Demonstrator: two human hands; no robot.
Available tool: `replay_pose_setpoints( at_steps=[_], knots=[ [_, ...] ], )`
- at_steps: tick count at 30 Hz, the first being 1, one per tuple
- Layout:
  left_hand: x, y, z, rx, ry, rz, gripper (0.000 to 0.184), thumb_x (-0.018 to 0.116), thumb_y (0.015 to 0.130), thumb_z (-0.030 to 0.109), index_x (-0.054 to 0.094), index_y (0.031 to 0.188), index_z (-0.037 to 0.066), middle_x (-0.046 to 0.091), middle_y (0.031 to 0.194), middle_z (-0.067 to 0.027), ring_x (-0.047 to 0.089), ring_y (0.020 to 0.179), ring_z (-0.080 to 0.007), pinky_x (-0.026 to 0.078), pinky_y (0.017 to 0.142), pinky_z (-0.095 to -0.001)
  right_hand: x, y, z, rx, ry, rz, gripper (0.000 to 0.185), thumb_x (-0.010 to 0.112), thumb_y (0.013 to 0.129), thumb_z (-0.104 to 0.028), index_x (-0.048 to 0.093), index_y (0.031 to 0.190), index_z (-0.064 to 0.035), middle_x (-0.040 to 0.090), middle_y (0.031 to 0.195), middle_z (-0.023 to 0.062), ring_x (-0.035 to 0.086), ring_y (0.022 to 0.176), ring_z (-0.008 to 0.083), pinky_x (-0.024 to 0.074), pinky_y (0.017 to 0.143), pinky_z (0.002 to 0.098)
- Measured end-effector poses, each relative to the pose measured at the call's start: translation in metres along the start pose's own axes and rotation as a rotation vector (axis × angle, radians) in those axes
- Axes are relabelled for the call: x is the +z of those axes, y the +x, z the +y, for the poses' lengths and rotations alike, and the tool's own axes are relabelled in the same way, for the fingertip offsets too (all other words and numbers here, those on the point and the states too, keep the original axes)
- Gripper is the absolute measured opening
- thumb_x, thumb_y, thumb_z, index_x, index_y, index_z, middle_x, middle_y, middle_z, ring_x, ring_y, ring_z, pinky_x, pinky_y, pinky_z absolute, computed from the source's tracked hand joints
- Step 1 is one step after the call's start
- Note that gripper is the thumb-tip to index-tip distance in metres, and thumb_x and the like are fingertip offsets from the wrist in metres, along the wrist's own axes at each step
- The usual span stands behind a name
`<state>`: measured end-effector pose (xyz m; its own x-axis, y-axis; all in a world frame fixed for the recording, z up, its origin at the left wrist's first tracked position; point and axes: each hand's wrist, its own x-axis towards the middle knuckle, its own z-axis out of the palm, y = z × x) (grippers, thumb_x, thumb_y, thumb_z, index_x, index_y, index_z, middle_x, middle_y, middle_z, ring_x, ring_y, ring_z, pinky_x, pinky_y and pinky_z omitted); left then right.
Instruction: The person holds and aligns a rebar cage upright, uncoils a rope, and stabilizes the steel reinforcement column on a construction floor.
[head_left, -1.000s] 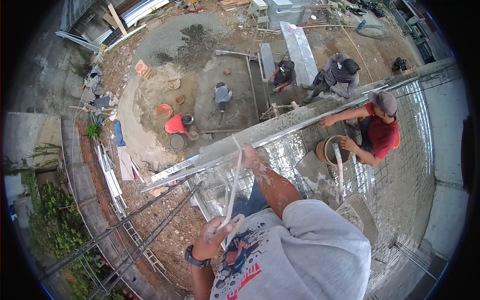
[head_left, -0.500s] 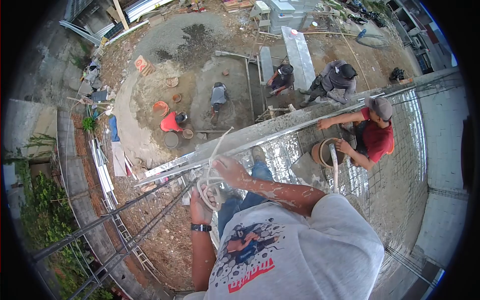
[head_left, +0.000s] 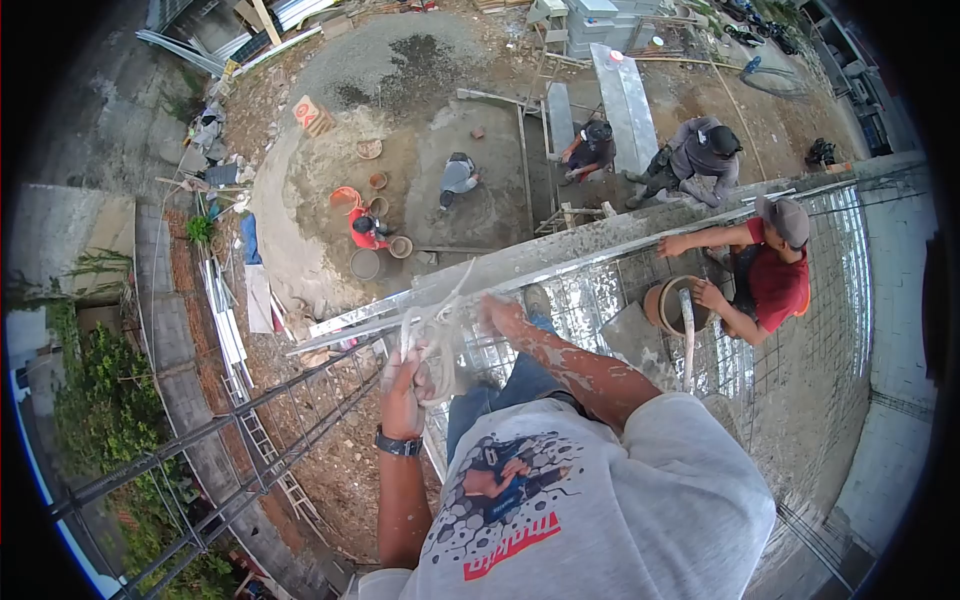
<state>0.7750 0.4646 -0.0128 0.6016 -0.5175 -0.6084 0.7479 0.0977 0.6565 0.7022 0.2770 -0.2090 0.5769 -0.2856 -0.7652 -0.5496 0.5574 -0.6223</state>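
Observation:
A loose coil of pale rope [head_left: 436, 368] hangs in my left hand [head_left: 403, 390], whose fingers are closed round it; a dark watch is on that wrist. One end of the rope sticks up and away, past the concrete beam's edge. My right hand [head_left: 503, 316] is to the right of the coil, apart from most of it. Motion smears its fingers, so whether they pinch a strand is not clear. Dried cement streaks cover my right forearm.
Steel rebar [head_left: 215, 440] runs out at the lower left, above a drop. At the right, a person in red [head_left: 778, 280] holds a bucket [head_left: 668, 308] on the wire mesh. Several other people work below, past the concrete beam [head_left: 590, 240].
My right hand has moved right, away from the coil. The rope in my left hand has shifted and blurred. Below, the person in red has bent toward the buckets.

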Motion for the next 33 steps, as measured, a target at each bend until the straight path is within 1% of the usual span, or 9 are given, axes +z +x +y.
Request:
replay_pose_setpoints(
  at_steps=[5,8,12,15,18,19,22,30,33],
  knots=[
    [0.023,-0.055,0.022,-0.043,0.309,-0.105,0.029,0.054,0.092,0.02,0.057,0.114,0.003,0.046,0.068,0.0054,0.036,0.058,-0.0021,0.029,0.051,-0.0176,0.001,0.061,0.026,0.254,-0.073,0.005,0.048,0.051,0.09,-0.049,0.057,0.103,-0.0039,0.063,0.092,0.0104,0.061,0.078,0.0197,0.0514,0.068,0.0359],
    [0.018,-0.085,0.026,-0.05,0.382,-0.181,0.034,0.059,0.087,0.023,0.059,0.11,-0.002,0.053,0.069,0.0013,0.04,0.056,-0.0049,0.031,0.052,-0.0197,0.03,0.071,0.036,0.386,0.09,-0.061,0.04,0.049,0.091,-0.048,0.054,0.096,-0.0085,0.056,0.074,0.0095,0.058,0.064,0.0211,0.0507,0.056,0.0367],
    [0.002,-0.117,0.037,-0.124,0.185,-0.4,0.032,0.064,0.084,0.005,0.057,0.113,-0.004,0.065,0.108,-0.0183,0.061,0.103,-0.021,0.043,0.093,-0.0321,0.054,0.089,0.031,0.52,0.594,-0.065,0.036,0.051,0.091,-0.044,0.054,0.096,-0.0085,0.055,0.071,0.0081,0.056,0.06,0.0209,0.0485,0.051,0.0375],
    [-0.031,-0.117,0.031,0.09,0.258,-0.594,0.034,0.064,0.084,0.006,0.057,0.115,-0.003,0.066,0.106,-0.0175,0.063,0.095,-0.0186,0.047,0.083,-0.0305,0.039,0.129,0.015,0.393,0.569,0.114,0.03,0.05,0.091,-0.038,0.056,0.089,-0.0089,0.051,0.063,0.0027,0.05,0.05,0.0171,0.0435,0.045,0.0332],
    [-0.075,-0.109,0.005,0.008,-0.042,-0.198,0.027,0.056,0.09,0.014,0.055,0.113,-0.001,0.062,0.08,-0.0056,0.056,0.067,-0.0105,0.042,0.059,-0.0219,0.025,0.128,-0.029,-0.11,0.227,0.205,0.027,0.05,0.092,-0.032,0.059,0.079,-0.0093,0.044,0.055,-0.004,0.039,0.042,0.0108,0.0337,0.039,0.0261],
    [-0.083,-0.103,-0.002,-0.021,-0.13,-0.058,0.026,0.055,0.092,0.016,0.055,0.112,0.0,0.059,0.074,-0.0028,0.053,0.062,-0.0087,0.039,0.055,-0.0202,0.023,0.121,-0.044,-0.113,0.237,0.138,0.027,0.051,0.092,-0.033,0.059,0.081,-0.0089,0.044,0.056,-0.004,0.04,0.042,0.0103,0.0334,0.039,0.026],
    [-0.093,-0.055,-0.02,0.003,0.45,0.3,0.026,0.049,0.095,0.023,0.054,0.11,0.003,0.05,0.066,0.0013,0.048,0.056,-0.0069,0.039,0.051,-0.0183,0.027,0.074,-0.099,-0.158,0.215,-0.031,0.03,0.05,0.093,-0.036,0.058,0.085,-0.0077,0.046,0.058,-0.0036,0.041,0.045,0.0088,0.0326,0.04,0.025],
    [-0.045,0.032,-0.044,-0.042,-0.269,0.215,0.032,0.05,0.096,0.03,0.052,0.114,0.004,0.055,0.073,-0.0009,0.054,0.06,-0.0084,0.047,0.055,-0.0225,0.081,-0.092,-0.07,-0.25,-0.422,-0.775,0.037,0.051,0.093,-0.04,0.056,0.094,-0.003,0.054,0.069,0.0029,0.054,0.064,0.0134,0.0438,0.057,0.0304],
    [-0.052,0.041,-0.042,0.009,0.002,0.159,0.031,0.051,0.095,0.03,0.053,0.115,0.006,0.054,0.074,-0.0011,0.052,0.058,-0.0078,0.046,0.053,-0.0222,0.074,-0.119,-0.03,-0.811,-0.886,-0.733,0.034,0.053,0.091,-0.036,0.059,0.098,-0.0026,0.059,0.075,0.0066,0.057,0.072,0.0162,0.0463,0.067,0.033]
  ],
)
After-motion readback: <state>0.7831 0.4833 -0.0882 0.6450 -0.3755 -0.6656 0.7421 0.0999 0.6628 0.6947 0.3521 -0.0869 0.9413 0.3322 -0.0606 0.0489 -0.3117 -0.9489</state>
